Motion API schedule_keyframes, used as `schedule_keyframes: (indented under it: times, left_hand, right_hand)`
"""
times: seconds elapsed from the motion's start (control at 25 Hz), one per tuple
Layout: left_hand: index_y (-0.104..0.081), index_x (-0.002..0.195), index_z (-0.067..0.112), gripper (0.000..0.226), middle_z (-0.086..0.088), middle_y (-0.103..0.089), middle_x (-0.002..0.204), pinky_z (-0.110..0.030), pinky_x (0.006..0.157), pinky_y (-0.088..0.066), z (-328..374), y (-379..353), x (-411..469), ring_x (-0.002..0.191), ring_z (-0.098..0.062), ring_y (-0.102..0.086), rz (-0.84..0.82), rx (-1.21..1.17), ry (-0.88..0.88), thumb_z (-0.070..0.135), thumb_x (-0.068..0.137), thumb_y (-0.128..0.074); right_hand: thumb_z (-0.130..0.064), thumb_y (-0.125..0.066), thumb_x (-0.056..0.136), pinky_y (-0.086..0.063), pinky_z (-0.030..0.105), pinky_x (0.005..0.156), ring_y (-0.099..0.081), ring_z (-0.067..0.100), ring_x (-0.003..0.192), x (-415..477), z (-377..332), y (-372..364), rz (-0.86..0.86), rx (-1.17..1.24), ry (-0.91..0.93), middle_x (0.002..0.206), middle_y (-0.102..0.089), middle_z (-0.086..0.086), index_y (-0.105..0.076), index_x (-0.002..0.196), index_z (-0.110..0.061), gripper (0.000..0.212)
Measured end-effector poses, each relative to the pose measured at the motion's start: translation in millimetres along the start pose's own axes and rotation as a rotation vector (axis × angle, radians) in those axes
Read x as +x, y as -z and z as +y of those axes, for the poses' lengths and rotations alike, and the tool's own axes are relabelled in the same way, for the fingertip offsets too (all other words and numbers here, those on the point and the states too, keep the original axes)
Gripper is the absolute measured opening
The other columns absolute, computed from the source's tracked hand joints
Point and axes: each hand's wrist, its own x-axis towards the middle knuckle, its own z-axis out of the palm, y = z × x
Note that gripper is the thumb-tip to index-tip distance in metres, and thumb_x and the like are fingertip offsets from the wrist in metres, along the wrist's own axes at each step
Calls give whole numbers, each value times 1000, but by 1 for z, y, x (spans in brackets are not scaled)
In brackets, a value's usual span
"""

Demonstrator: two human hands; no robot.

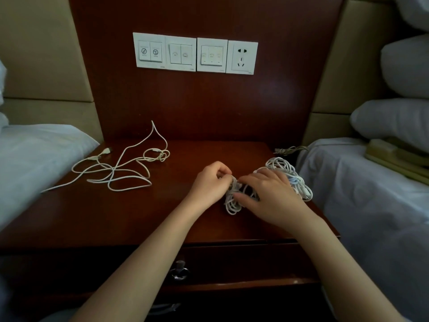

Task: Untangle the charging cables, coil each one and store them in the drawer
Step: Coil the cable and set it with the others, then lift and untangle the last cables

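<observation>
A bundle of white cable (232,203) lies at the middle right of the dark wooden nightstand (139,217). My left hand (212,182) pinches strands at the bundle's top left with curled fingers. My right hand (267,194) lies over the bundle's right side, its fingers curled into the strands. Behind my right hand sits a second white coiled heap (285,168), touching the bundle. A loose white cable (120,168) sprawls in wide loops over the nightstand's left half, its plug end (105,151) near the left edge. The drawer (232,261) below the top is shut, with a metal ring pull (179,271).
Beds with white sheets flank the nightstand on the left (34,159) and right (371,194). A row of white switch plates and a socket (195,53) is set in the wooden back panel. Pillows (394,119) and a beige telephone (394,156) lie at the right.
</observation>
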Motion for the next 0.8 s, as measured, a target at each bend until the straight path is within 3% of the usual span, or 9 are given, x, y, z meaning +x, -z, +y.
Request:
schedule_keyframes:
  times: [0.24, 0.36, 0.48, 0.6, 0.72, 0.8]
  left_hand:
    - [-57, 102, 20, 15, -1, -60, 104, -32, 78, -47, 2, 9, -9, 94, -17, -58, 5, -1, 19, 14, 93, -46]
    - [-56, 106, 19, 19, -1, -58, 106, -22, 70, -44, 2, 20, -12, 94, -14, -57, 22, 45, -33, 12, 92, -46]
    - [-57, 101, 22, 19, 7, -56, 92, -16, 64, -35, -1, 39, -16, 85, -10, -54, 101, 48, -72, 10, 90, -47]
    - [-58, 95, 23, 19, 14, -54, 85, -13, 67, -39, -6, 64, -21, 81, -6, -54, 169, 39, -89, 8, 90, -48]
    - [-61, 85, 26, 24, 9, -62, 89, -27, 85, -48, -16, 92, -27, 91, -9, -59, 243, 15, -91, 6, 88, -48]
    - [-62, 82, 26, 26, 5, -65, 89, -30, 83, -48, -25, 113, -32, 89, -11, -61, 320, 51, -86, 5, 88, -48]
  right_hand:
    - [-50, -42, 94, -5, 40, 114, -33, 11, 134, 4, -8, 3, 23, 63, 56, 135, -50, -8, -48, 133, -25, 47]
    - [-43, -44, 95, -7, 34, 113, -39, 9, 129, 11, -13, 6, 85, 152, 81, 129, -55, -6, -53, 129, -23, 40]
    - [-34, -48, 96, -16, 32, 109, -49, 13, 121, 21, -26, 4, 139, 230, 121, 122, -60, -2, -57, 125, -18, 35]
    - [-28, -51, 95, -31, 33, 103, -56, 20, 113, 33, -45, -2, 146, 326, 190, 117, -64, 3, -58, 124, -13, 33]
    - [-29, -47, 97, -37, 32, 99, -54, 19, 116, 52, -69, -5, 100, 378, 223, 124, -61, 3, -55, 128, -15, 35]
    - [-31, -46, 97, -37, 28, 96, -53, 18, 117, 65, -86, -9, 69, 411, 246, 126, -60, 2, -55, 128, -16, 35]
